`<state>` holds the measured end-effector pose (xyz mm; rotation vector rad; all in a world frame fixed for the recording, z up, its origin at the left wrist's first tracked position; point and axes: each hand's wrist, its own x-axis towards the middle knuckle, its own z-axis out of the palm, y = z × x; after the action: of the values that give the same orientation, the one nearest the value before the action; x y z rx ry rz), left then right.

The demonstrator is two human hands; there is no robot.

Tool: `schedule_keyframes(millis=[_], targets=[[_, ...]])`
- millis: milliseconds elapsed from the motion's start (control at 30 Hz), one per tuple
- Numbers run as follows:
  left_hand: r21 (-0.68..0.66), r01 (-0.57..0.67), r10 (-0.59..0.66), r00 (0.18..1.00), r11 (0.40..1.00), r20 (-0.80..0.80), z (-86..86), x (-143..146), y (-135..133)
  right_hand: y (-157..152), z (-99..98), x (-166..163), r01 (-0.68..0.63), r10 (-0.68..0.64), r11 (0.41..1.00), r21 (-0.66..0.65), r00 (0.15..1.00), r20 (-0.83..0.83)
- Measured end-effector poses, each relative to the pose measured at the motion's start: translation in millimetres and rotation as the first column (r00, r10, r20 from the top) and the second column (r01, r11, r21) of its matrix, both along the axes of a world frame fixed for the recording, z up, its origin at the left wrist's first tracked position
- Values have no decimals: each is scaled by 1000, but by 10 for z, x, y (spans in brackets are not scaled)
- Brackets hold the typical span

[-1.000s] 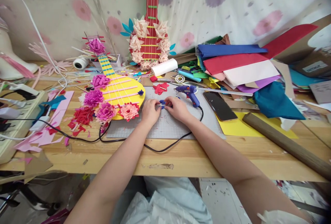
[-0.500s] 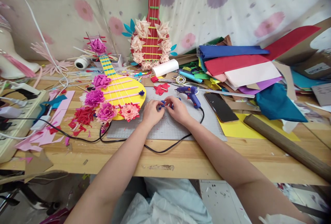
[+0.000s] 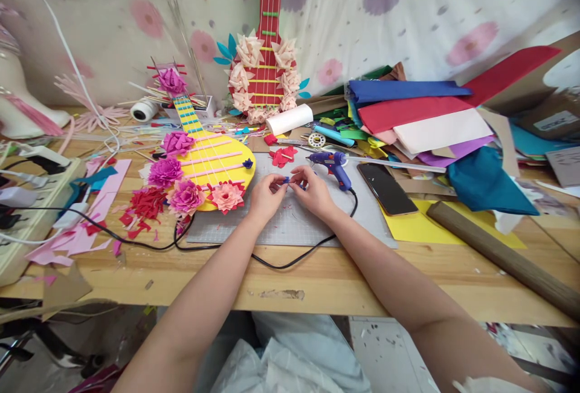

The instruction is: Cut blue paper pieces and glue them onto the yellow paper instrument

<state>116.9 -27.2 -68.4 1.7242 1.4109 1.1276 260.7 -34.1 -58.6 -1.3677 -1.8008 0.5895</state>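
Note:
My left hand (image 3: 268,194) and my right hand (image 3: 312,188) meet above the grey cutting mat (image 3: 254,230). Pinched between their fingertips is a small dark blue paper piece (image 3: 286,180), mostly covered by the fingers. Just right of my right hand, a blue glue gun (image 3: 334,167) lies on the mat. Beyond the hands sit red paper petals (image 3: 282,156). To the left is a yellow paper guitar (image 3: 226,160) with pink and purple paper flowers and a small dark blue flower (image 3: 248,164) near its edge.
A red paper guitar (image 3: 265,72) leans against the back curtain. At right are a phone (image 3: 387,188), stacked coloured paper (image 3: 421,112) and a brown roll (image 3: 498,254). A black cord (image 3: 290,265) crosses the table front. Left stands a power strip (image 3: 40,217).
My fingertips have shifted slightly around the blue paper piece, and the fingers of my right hand are lifted a little more. Everything else stays in place.

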Motion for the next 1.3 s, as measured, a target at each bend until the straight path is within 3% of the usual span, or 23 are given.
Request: schedule_keyframes(millis=[200,300,367,467,533,600,667,733,867,933,1033,1133,1300], targets=[[-48,12,-6,991,999,135,-51,2,21,24,12,16,26,-25,999,42,1000,-15],[-88,-27,46,974,996,223,-81,-14,44,37,127,222,75,-75,995,66,997,-7],[-118,-46,78,956,992,282,-89,-21,63,20,249,482,55,-55,998,2,998,-9],[-158,-65,116,932,985,344,-82,-17,87,-14,391,928,-100,100,960,-262,995,-13],[-180,-75,137,920,981,367,-69,-10,96,-1,395,1131,-1,30,944,-330,996,82],[-193,-81,150,914,978,376,-53,-5,98,59,316,1191,209,-166,942,-263,970,175],[-201,-85,157,913,976,376,-38,-5,93,149,187,1124,319,-284,932,-170,937,203],[-207,-91,166,911,974,378,-25,-10,84,237,62,998,355,-330,929,-105,923,199],[-230,-81,170,903,970,395,-8,-18,71,292,-27,815,420,-400,894,-156,905,142],[-242,-75,169,904,967,393,-6,-16,72,236,28,788,362,-370,913,-189,929,-9],[-250,-74,168,908,965,383,-8,-11,77,90,170,765,114,-175,961,-250,956,-237],[-254,-76,173,907,964,385,-16,-11,83,-27,269,719,-31,-40,944,-330,977,-207],[-239,-75,162,915,968,368,-40,-24,90,-53,259,642,-53,20,950,-308,994,-107]])
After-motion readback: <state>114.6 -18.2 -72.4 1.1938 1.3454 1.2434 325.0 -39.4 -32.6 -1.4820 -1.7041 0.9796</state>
